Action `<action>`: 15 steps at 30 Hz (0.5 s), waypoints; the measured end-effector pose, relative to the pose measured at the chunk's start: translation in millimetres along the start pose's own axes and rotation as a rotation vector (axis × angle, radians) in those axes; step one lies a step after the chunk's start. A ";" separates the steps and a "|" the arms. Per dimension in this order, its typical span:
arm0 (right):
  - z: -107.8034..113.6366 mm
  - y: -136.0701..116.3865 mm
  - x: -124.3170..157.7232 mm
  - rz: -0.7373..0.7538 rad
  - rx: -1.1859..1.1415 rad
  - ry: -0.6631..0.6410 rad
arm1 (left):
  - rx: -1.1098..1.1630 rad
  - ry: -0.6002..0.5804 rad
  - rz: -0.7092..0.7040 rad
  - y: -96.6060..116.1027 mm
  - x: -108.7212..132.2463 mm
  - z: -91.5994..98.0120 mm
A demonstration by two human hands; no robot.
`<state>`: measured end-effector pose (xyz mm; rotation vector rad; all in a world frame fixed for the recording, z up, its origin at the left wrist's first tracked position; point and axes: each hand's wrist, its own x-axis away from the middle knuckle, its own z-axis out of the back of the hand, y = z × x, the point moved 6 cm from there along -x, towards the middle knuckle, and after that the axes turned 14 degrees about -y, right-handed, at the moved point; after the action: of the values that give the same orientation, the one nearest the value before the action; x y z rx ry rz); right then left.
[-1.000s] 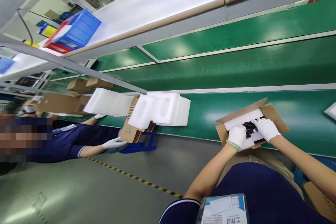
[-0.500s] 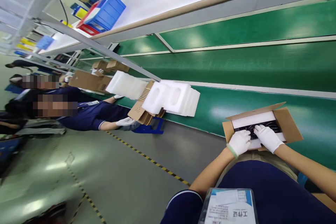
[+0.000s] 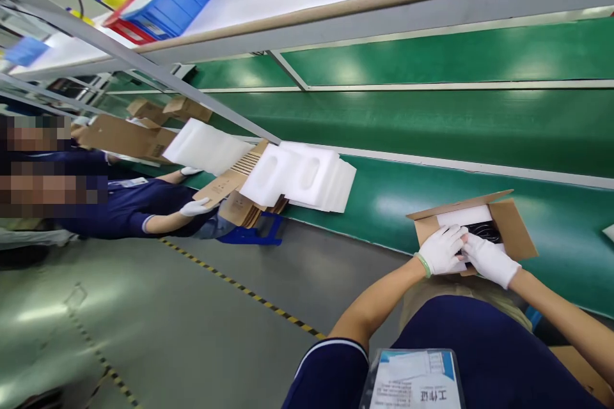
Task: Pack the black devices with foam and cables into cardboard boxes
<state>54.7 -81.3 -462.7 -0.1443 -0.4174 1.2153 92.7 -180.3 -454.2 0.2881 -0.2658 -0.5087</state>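
An open cardboard box point(image 3: 514, 230) sits at the near edge of the green bench, flaps raised. White foam point(image 3: 464, 216) lines it, and a coiled black cable point(image 3: 485, 230) lies inside. My left hand point(image 3: 442, 250), in a white glove, reaches over the box's left part with fingers bent. From the right, my gloved right hand point(image 3: 492, 260) comes in, its fingers curled down into the box. The fingertips of both hands meet above the cable. What they pinch between them is hidden.
White foam pieces point(image 3: 307, 176) are stacked on the green bench point(image 3: 384, 198) to the left. Beside them a co-worker's gloved hand point(image 3: 196, 206) holds flat cardboard point(image 3: 223, 185). A blue bin point(image 3: 175, 3) stands on the upper shelf. A slanting metal post point(image 3: 206, 99) crosses behind the foam.
My left hand has moved over the cable to meet my right fingertips, and both hands are closer together. The co-worker has lifted a piece of cardboard. The view has shifted slightly right.
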 end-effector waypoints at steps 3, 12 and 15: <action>28.9 24.0 58.0 -0.164 -0.082 0.251 | -0.040 -0.019 0.047 0.1 -3.6 0.5; -11.5 35.6 73.3 -0.429 -0.315 0.263 | -0.117 -0.039 0.114 -1.7 -27.0 -5.1; -23.7 15.5 50.2 -0.328 -0.063 0.209 | -0.076 -0.069 0.074 -2.0 -36.1 -5.1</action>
<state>64.5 -26.5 -477.7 -0.2444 -0.2835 0.8546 63.1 -162.4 -466.0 0.1865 -0.3218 -0.4555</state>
